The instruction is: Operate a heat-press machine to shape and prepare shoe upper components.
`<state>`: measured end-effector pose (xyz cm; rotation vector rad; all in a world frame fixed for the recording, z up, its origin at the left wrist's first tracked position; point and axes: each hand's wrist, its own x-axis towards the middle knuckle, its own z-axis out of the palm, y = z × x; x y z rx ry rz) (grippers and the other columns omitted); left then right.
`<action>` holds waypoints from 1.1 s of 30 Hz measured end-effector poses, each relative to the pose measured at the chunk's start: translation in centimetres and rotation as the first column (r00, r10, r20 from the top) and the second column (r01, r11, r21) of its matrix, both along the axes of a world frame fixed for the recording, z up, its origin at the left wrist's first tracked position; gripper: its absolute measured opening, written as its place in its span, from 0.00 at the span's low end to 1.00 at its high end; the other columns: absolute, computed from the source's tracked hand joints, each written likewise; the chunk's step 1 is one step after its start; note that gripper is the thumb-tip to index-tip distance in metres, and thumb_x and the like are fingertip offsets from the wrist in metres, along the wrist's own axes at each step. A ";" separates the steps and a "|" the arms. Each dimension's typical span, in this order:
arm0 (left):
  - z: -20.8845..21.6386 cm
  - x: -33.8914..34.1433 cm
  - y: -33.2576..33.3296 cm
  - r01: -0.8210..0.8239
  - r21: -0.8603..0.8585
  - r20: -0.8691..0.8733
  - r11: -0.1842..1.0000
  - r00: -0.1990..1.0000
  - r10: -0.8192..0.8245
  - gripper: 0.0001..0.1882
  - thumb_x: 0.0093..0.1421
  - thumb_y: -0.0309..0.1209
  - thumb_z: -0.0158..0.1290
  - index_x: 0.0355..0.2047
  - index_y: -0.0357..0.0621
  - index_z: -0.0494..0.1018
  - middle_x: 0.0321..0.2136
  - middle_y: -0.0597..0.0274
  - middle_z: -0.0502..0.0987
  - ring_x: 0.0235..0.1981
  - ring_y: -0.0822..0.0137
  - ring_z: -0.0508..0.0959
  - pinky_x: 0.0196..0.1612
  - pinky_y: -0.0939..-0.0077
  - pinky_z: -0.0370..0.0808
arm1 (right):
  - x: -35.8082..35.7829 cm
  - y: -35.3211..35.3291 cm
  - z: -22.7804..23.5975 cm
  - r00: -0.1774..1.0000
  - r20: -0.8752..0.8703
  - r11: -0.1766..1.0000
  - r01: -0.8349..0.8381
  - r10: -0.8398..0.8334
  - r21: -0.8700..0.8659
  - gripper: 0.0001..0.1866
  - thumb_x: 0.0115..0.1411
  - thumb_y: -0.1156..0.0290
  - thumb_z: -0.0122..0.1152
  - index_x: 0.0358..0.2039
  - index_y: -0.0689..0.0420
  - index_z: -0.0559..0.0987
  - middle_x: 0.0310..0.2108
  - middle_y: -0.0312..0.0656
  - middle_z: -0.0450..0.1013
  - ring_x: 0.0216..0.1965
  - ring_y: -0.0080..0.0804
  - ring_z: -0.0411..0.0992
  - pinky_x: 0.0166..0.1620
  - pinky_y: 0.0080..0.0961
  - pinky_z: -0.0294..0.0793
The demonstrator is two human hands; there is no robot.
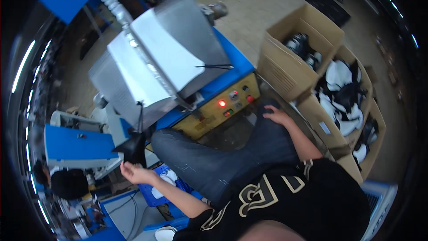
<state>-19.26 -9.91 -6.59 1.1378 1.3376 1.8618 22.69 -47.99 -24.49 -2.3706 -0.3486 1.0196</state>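
Bordering blue machine: tan floor, cartons

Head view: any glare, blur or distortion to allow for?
Head view: the red lamp glares; light tubes shine at both sides, following the lens's curve; the far-left background smears; the black piece by the left hand shows little detail.

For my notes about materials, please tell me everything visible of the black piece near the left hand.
The black piece looks soft, perhaps fabric or leather, with a pointed corner toward the left. It is beside the left knee, close to the left hand; whether the fingers touch it is unclear.
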 end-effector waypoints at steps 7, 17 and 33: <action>5.0 3.7 -9.3 0.162 0.038 -0.182 0.986 0.971 -0.152 0.08 0.69 0.27 0.52 0.46 0.41 0.76 0.37 0.68 0.76 0.32 0.77 0.71 0.32 0.81 0.67 | -8.2 4.1 12.2 0.938 0.097 0.901 -0.348 0.334 0.261 0.26 0.62 0.41 0.53 0.49 0.45 0.83 0.56 0.47 0.73 0.61 0.45 0.67 0.63 0.44 0.62; 4.6 11.4 -25.6 0.991 -0.120 -0.593 0.057 -0.026 -0.805 0.11 0.52 0.14 0.57 0.35 0.37 0.82 0.36 0.52 0.83 0.47 0.51 0.81 0.51 0.63 0.76 | -14.4 5.0 19.5 0.255 -0.836 0.346 0.823 0.485 0.451 0.43 0.63 0.29 0.41 0.62 0.53 0.68 0.58 0.49 0.71 0.57 0.41 0.71 0.59 0.37 0.71; 3.8 13.9 -21.2 0.677 -0.458 -0.560 0.576 0.284 -0.778 0.29 0.55 0.41 0.66 0.50 0.36 0.70 0.36 0.49 0.70 0.37 0.51 0.73 0.42 0.61 0.72 | -15.9 6.7 17.3 0.517 -0.781 0.527 0.581 0.349 0.620 0.34 0.56 0.61 0.48 0.63 0.62 0.63 0.52 0.48 0.70 0.49 0.37 0.74 0.55 0.31 0.73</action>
